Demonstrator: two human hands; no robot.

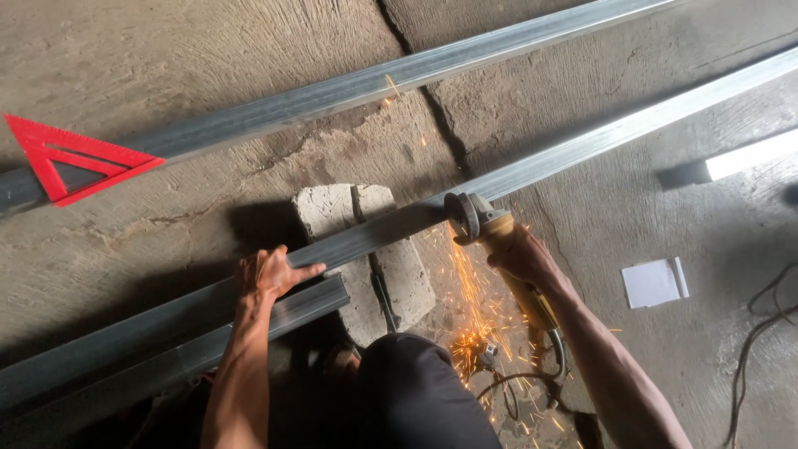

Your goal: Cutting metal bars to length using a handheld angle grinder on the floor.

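lying across the concrete floor (166,75), a long steel tube (582,145) rests on a stone block (332,208); a second tube (332,96) lies beyond it, red triangle square (71,158) on top. left hand (270,273) presses flat on the near tube, fingers spread (no wrap-around grip). right hand (522,256) is closed around the yellow grinder (499,241), disc at the tube, sparks (474,308) falling.
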